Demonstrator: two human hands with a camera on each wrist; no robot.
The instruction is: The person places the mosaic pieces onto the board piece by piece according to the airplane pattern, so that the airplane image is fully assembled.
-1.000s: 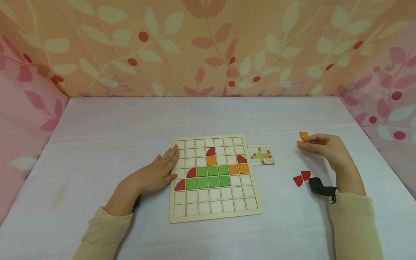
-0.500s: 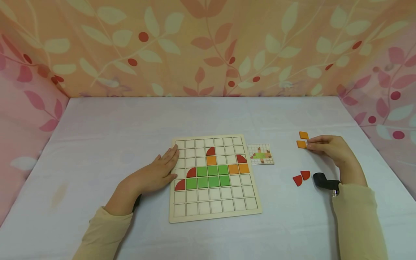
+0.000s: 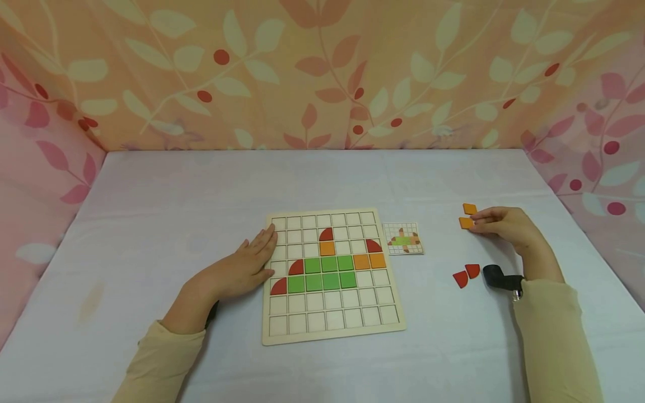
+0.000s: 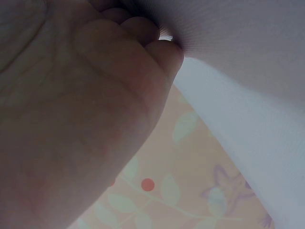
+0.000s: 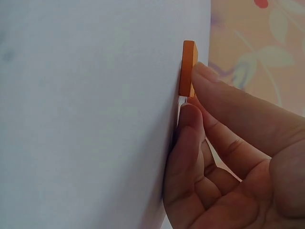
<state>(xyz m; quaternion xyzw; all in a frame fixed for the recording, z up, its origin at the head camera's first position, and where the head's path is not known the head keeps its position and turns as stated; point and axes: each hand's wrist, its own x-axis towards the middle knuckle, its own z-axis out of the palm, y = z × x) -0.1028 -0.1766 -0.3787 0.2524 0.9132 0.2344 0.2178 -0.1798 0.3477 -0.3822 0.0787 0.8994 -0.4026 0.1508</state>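
My left hand [image 3: 242,267] rests flat with its fingertips on the left rim of a wooden grid board [image 3: 335,337]. Its fingers are straight. The left wrist view shows the side of that hand [image 4: 95,105] low over the white cloth. Green square tiles [image 3: 330,280], several orange ones and red quarter-round tiles sit in the grid. At the right, my right hand [image 3: 514,229] has its thumb and index finger at the right end of the nearer orange square tile [image 3: 466,223]. In the right wrist view, the thumb overlaps the orange tile's edge [image 5: 187,69], with the other fingers curled below.
A second loose orange tile [image 3: 470,209] lies just behind the nearer one. Two red quarter-round tiles [image 3: 472,271] lie nearer me, left of the black wrist camera [image 3: 499,277]. A small pattern card [image 3: 404,239] lies beside the board. A patterned curtain [image 3: 322,73] stands behind the table.
My right hand drew back right from the nearer orange tile, leaving both tiles in view, then came back left onto its edge. The left hand and the board have stayed put.
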